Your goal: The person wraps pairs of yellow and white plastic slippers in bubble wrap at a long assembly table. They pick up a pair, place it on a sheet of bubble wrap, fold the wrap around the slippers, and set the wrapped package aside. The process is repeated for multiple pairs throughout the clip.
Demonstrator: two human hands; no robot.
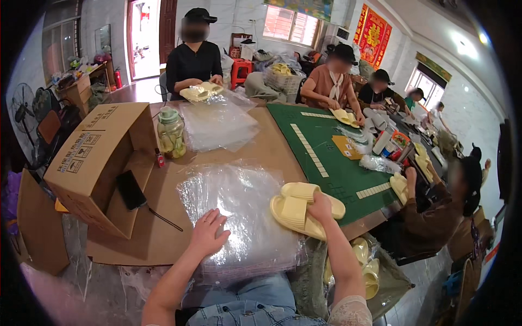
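My right hand (pixel 319 207) grips a pair of pale yellow slide slippers (pixel 288 209) with wide ribbed straps, over the right edge of a stack of clear plastic bags (pixel 239 201). On the left part of that stack lies my left hand (pixel 210 232), flat with its fingers spread and nothing in it. The bags lie on the cardboard-covered table in front of me, their near edge hanging toward my lap. More yellow slippers (pixel 371 277) sit in an open sack (pixel 391 271) below my right forearm.
An open cardboard box (pixel 98 157) stands at left, a black phone (pixel 130 190) against it. Beyond are a glass jar (pixel 171 133), a small red bottle (pixel 159 157) and another bag stack (pixel 217 127). A green mat (pixel 293 130) holds rows of tiles (pixel 310 151). Several co-workers (pixel 193 62) handle slippers.
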